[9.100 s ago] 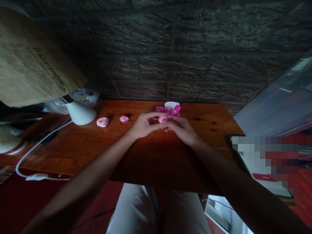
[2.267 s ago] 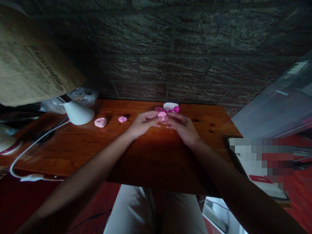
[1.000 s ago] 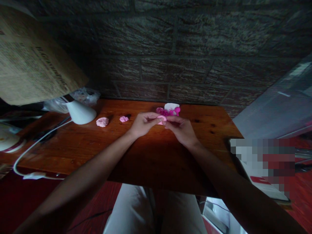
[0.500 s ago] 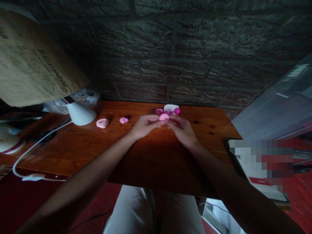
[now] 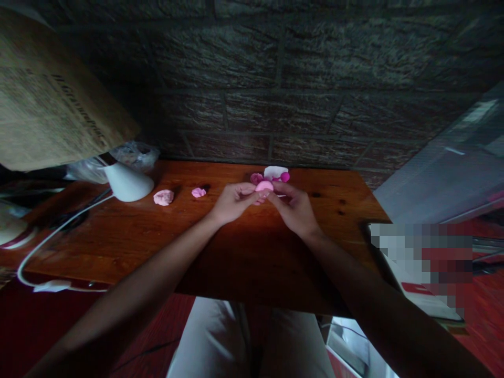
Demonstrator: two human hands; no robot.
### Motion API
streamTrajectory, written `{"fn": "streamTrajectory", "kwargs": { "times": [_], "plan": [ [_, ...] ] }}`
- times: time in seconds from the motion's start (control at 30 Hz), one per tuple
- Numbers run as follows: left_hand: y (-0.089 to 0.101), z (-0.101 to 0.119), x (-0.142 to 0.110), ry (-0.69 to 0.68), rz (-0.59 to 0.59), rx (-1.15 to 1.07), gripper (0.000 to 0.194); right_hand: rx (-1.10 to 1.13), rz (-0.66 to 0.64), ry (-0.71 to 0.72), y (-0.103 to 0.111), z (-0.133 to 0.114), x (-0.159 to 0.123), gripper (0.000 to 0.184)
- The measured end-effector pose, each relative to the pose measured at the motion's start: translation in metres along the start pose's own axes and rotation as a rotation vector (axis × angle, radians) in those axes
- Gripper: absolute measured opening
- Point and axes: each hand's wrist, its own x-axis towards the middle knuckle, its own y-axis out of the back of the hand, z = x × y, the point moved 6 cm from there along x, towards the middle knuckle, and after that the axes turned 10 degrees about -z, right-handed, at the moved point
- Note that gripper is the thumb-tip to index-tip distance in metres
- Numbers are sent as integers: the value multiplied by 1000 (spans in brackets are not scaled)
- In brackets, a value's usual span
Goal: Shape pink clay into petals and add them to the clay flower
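Left hand (image 5: 232, 203) and right hand (image 5: 293, 207) pinch the pink lump (image 5: 264, 187), nearer than the white piece (image 5: 276, 172), which lump is probably light, soft, best held gently by its edges.

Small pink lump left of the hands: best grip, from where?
Probably pinch the small pink lump by opposite sides, from above, with the left hand once free: it's low, irregular, uncovered and apart from the paler lump.

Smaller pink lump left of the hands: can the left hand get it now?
Probably yes: the smaller pink lump lies left of the left hand, nothing visible between them, though that hand is holding the rounded pink piece.
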Motion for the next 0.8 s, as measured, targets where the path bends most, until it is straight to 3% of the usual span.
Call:
{"fn": "streamTrajectory", "kwargs": {
  "times": [0.13,0.47,0.6,0.8],
  "plan": [
    [-2,4,0,-34,-33,42,43,-51,-25,-12,2,1,2,30],
    [-5,5,-5,-70,87,104,41,-250,75,61,3,-14,-5,25],
    [-1,4,-3,-67,106,91,45,-236,48,49,3,-15,-5,24],
    [1,5,-2,-96,111,133,34,-223,62,98,4,-14,-5,23]
  ]
}}
